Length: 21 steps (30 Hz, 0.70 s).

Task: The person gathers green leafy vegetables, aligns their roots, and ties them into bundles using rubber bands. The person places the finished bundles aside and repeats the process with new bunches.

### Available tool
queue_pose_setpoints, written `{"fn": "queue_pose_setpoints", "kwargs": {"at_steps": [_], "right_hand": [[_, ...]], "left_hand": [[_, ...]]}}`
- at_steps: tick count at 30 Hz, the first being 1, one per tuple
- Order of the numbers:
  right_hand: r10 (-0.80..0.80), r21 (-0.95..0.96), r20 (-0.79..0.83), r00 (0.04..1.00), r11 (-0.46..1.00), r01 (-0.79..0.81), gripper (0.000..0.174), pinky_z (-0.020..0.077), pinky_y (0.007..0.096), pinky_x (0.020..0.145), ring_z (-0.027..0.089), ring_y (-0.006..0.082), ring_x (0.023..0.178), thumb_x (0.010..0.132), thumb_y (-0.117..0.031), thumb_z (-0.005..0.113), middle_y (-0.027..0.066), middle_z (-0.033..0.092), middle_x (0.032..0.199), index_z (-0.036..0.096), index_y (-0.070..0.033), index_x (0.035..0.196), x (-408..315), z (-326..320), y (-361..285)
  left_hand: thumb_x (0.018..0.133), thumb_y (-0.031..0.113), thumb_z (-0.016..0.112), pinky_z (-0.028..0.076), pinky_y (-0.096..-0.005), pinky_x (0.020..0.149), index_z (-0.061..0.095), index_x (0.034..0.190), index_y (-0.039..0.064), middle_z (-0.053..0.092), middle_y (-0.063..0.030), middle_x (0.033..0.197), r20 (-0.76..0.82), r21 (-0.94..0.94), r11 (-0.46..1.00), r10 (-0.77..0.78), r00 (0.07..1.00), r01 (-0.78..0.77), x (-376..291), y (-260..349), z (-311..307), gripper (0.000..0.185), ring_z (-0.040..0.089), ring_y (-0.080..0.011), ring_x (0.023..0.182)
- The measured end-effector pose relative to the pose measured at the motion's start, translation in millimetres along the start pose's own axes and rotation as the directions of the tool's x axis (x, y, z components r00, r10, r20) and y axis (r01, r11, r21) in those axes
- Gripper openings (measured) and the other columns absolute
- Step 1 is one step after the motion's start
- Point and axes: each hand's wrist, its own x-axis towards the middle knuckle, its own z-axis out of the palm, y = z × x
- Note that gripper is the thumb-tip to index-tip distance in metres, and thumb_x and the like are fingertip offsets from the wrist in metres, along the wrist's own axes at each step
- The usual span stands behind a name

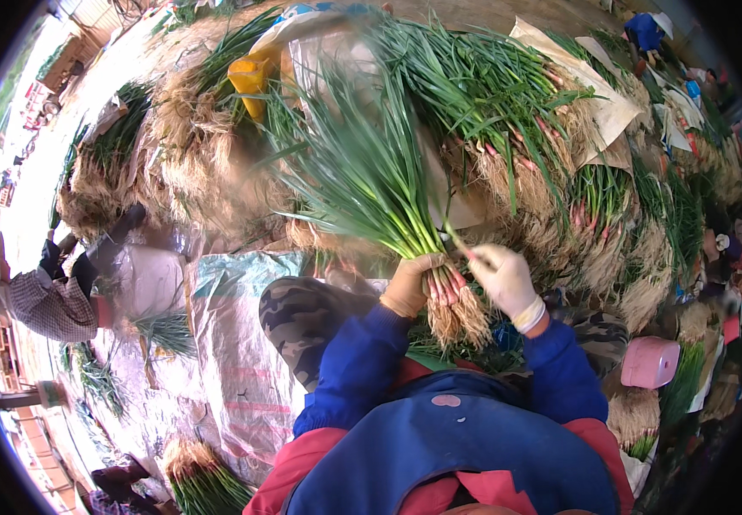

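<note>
My gloved left hand (413,283) is closed around a bunch of young garlic or green onion plants (409,222). Their long green leaves fan upward and away from me, while pinkish bulbs and pale stringy roots hang below the fist, above my lap. Just right of the bunch, my right hand (503,273), in a pale glove, pinches a thin stalk (458,241) between thumb and fingers; its far end is blurred. Beyond both hands lies a large heap of the same plants (480,84), leaves pointing away and roots towards me.
More rooted bundles (197,129) lie ahead at the left. A pale woven plastic sheet (236,347) spreads beside my camouflage-clad knee. A pink box (650,362) stands at the right. A person in a checked top (56,306) bends at the left; another in blue (646,32) is at the far right.
</note>
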Motion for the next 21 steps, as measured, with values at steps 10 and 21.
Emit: {"fn": "queue_pose_setpoints", "kwargs": {"at_steps": [10, 21], "right_hand": [[0.205, 0.740, 0.371, 0.906, 0.523, -0.422, 0.027, 0.0447, 0.0176, 0.050, 0.058, 0.0058, 0.062, 0.097, -0.027, 0.061, 0.0022, 0.066, 0.083, 0.065, -0.001, 0.101, 48, 33, 29], [0.365, 0.616, -0.045, 0.930, 0.743, -0.261, 0.024, 0.0500, 0.0300, 0.055, 0.061, 0.0130, 0.055, 0.097, -0.023, 0.059, 0.0048, 0.067, 0.073, 0.068, -0.002, 0.089, 11, 47, 26]], "left_hand": [[0.085, 0.025, 0.060, 0.056, -0.0330, 0.072, 0.062, 0.101, -0.003, 0.069, -0.0147, 0.084, -0.222, -0.032, 0.999, 0.008, 0.975, -0.016, -3, -37, -3, 0.033, 0.067, -0.0240, 0.072], [0.085, 0.019, 0.059, 0.050, -0.0246, 0.048, 0.066, 0.081, 0.000, 0.067, -0.0116, 0.066, -0.467, 0.327, 0.945, 0.176, 0.867, -0.016, 4, -58, 0, 0.020, 0.061, -0.0166, 0.049]]}}
